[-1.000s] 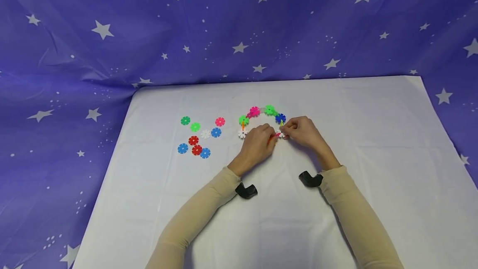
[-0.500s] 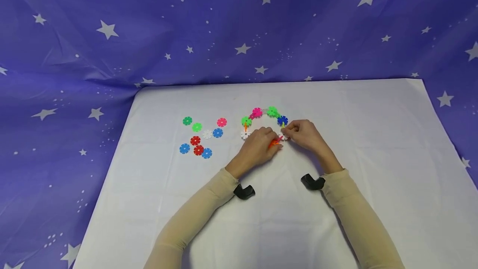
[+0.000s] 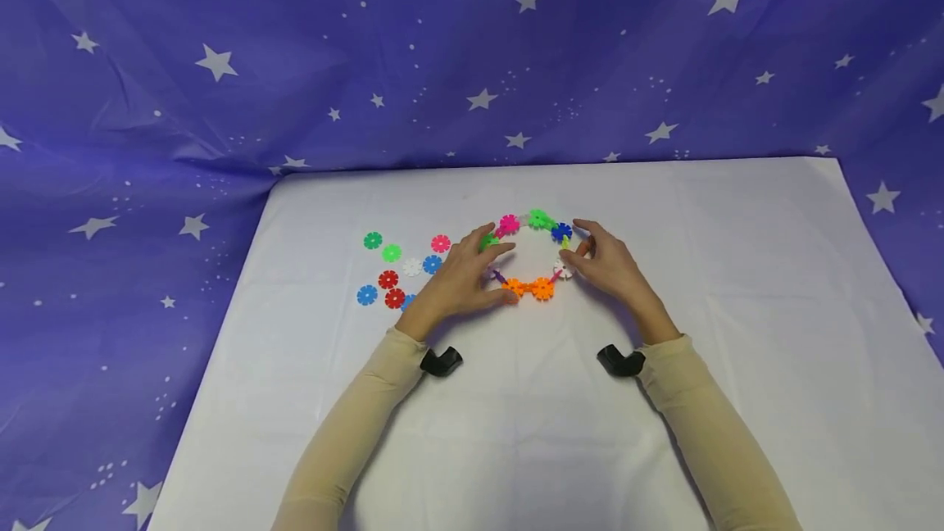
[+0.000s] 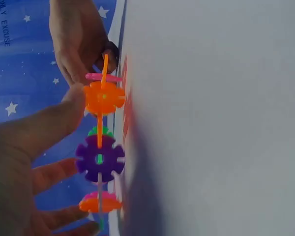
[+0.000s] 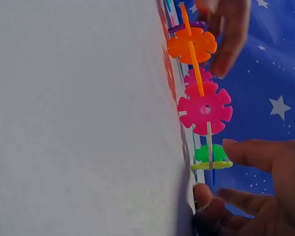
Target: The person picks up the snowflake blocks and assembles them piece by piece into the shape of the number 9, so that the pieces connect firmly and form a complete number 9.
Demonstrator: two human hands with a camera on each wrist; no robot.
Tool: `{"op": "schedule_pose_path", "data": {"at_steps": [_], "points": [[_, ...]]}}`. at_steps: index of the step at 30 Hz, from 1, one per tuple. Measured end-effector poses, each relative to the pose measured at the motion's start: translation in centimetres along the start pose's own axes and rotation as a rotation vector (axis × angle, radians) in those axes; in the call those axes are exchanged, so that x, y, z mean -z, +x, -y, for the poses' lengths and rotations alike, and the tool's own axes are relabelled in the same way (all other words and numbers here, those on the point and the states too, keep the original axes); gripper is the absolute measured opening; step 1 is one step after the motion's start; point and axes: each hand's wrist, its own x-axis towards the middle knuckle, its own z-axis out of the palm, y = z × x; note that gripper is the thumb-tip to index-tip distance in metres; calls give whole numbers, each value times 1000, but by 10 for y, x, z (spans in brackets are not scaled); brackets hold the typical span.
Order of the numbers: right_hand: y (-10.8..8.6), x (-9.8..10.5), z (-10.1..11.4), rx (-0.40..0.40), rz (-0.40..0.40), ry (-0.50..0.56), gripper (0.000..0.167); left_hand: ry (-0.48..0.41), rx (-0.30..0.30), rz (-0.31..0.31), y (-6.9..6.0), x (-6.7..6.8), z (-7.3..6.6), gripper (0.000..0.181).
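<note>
A ring of slotted flower-shaped discs stands on the white table. Orange discs (image 3: 542, 289) form its near side, a white disc (image 3: 564, 269) and a blue disc (image 3: 561, 232) its right side. Pink discs (image 3: 509, 224) and green discs (image 3: 539, 220) lie along the back. My left hand (image 3: 460, 275) spreads its fingers around the ring's left side, its thumb close to an orange disc (image 4: 104, 98). On the right, my right hand (image 3: 608, 265) has thumb and fingers apart beside the white disc; contact is unclear. A purple disc (image 4: 100, 159) shows in the left wrist view.
Loose discs lie left of the ring, among them a red disc (image 3: 388, 279), a light blue disc (image 3: 367, 295) and a dark green disc (image 3: 373, 240). A purple star-print cloth (image 3: 413, 47) hangs behind the white table (image 3: 531, 433).
My left hand has left the near right part of the ring, moved left and spread its fingers, uncovering the orange discs. My right hand's fingers have parted from their pinch.
</note>
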Motion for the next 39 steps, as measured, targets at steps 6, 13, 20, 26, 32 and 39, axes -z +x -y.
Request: {"op": "schedule_pose_path", "data": {"at_steps": [6,13,20,26,32,39], "points": [[2,2,-1,13,14,-14,53,-26,-15,42,-3,-3,2,76],[7,5,-7,60,13,-25,48,66,1,-36,-6,-9,-9,79],[9,5,-10,75,19,-23,45,108,20,-68,-9,-13,-13,84],[10,3,-10,92,26,-9,44,120,39,-73,-10,-13,-14,90],[11,1,-7,94,32,9,51,122,61,-84,-16,1,-6,95],[3,13,-7,70,22,8,53,62,82,-128,-49,51,51,93]]}}
